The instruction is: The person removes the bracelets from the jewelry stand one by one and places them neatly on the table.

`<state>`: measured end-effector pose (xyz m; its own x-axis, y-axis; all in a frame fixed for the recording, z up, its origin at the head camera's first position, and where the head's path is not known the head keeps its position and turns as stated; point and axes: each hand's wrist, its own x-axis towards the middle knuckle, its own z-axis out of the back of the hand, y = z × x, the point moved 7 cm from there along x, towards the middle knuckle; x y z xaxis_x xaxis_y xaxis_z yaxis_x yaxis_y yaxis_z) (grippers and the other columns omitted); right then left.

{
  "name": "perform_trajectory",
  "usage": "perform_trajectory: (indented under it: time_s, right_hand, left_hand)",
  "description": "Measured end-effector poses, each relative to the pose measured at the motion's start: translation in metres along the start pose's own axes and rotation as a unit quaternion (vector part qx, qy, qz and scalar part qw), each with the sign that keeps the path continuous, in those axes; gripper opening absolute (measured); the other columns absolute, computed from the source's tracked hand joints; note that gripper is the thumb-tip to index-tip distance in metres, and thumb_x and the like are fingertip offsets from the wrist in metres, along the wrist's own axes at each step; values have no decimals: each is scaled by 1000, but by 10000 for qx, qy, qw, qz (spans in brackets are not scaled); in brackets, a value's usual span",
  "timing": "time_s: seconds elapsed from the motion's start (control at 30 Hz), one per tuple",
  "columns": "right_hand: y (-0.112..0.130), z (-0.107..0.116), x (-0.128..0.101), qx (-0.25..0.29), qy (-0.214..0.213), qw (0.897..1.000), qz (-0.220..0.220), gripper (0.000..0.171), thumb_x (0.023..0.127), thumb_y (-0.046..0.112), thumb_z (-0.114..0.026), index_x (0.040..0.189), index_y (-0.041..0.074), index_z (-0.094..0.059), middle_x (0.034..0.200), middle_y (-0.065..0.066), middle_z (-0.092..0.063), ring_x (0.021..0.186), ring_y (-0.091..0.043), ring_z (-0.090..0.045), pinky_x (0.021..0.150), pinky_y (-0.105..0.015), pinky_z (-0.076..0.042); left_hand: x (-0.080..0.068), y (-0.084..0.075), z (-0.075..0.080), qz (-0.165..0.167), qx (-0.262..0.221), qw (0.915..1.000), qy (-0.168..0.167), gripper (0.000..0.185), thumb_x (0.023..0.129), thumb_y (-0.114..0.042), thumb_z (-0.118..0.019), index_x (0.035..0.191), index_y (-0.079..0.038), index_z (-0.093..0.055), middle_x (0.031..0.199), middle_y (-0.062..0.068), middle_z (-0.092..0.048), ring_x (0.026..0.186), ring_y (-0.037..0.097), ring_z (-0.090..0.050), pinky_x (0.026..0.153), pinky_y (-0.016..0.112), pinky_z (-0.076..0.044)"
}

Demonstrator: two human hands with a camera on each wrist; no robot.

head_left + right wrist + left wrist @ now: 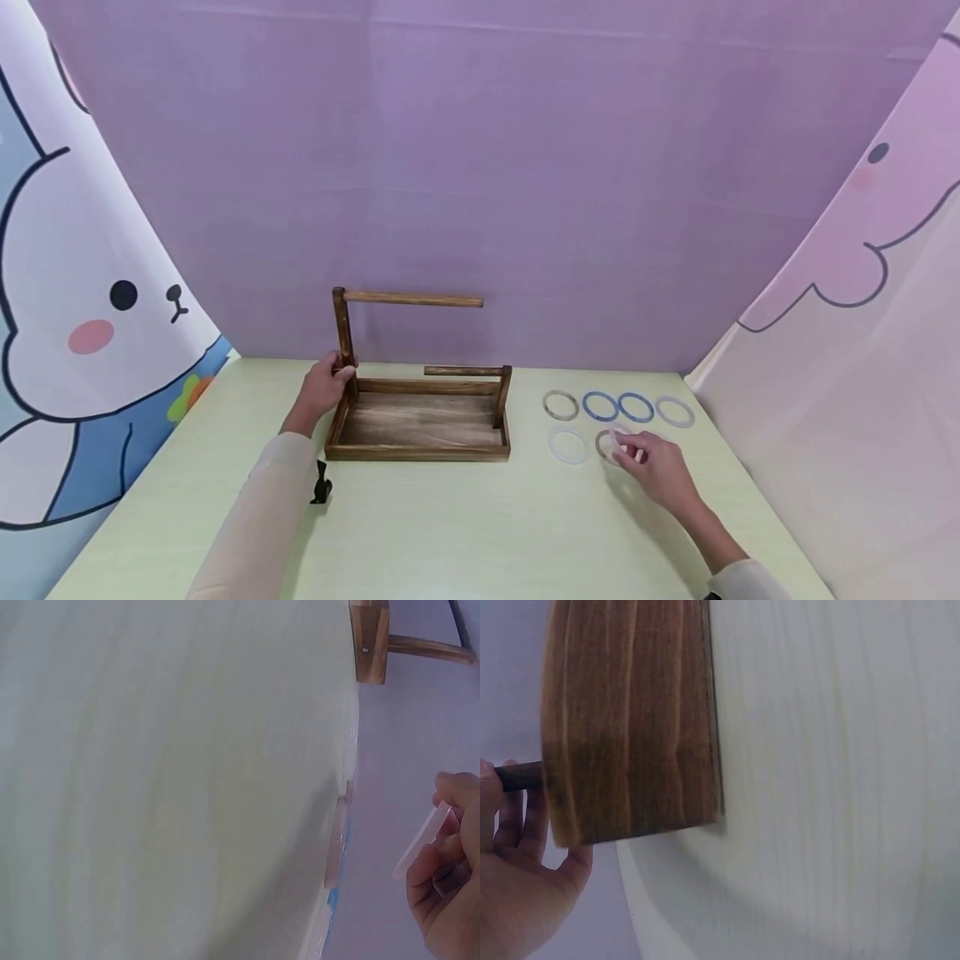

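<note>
A dark wooden stand (417,453) has a tray base, a tall post with a long bar on the left and a short post with a bar on the right. My left hand (318,392) holds the tall post near its foot; in the left wrist view the stand's side panel (634,727) hides part of that hand. Between thumb and fingers, my right hand (662,473) pinches a pale pink bangle (420,844), raised above the table. Beneath it lies a brownish bangle (600,447), partly covered by the hand and the held bangle.
Further bangles lie flat right of the stand: a brown one (546,406), two blue ones (586,410), a pale lilac one (676,424) and a whitish one (567,462). A black clip-like object (321,487) is by my left sleeve. A purple backdrop (525,183) rises behind the table.
</note>
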<state>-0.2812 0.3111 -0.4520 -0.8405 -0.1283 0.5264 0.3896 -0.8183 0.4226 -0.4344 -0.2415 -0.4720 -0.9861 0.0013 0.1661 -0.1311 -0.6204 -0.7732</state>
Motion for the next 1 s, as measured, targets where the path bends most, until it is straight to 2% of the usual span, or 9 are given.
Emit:
perform_trajectory:
  time_s: [0.5, 1.0]
  right_hand:
    - [-20, 12, -14, -210, 106, 9994, -253, 17, 79, 5, -84, 95, 5, -78, 71, 11, -60, 62, 7, -46, 53, -18, -44]
    - [-54, 30, -16, -850, 225, 9942, -613, 17, 82, 11, -82, 97, 4, -79, 71, 9, -60, 62, 6, -46, 55, -21, -41]
  left_hand:
    - [-2, -1, 0, -114, 20, 9999, -95, 27, 108, -18, -50, 125, 1, -58, 127, 29, -64, 116, 44, -59, 99, 58, -46]
    - [1, -1, -1, -20, -35, 10000, -26, 29, 109, -19, -48, 128, 1, -57, 130, 29, -63, 117, 41, -58, 99, 56, -46]
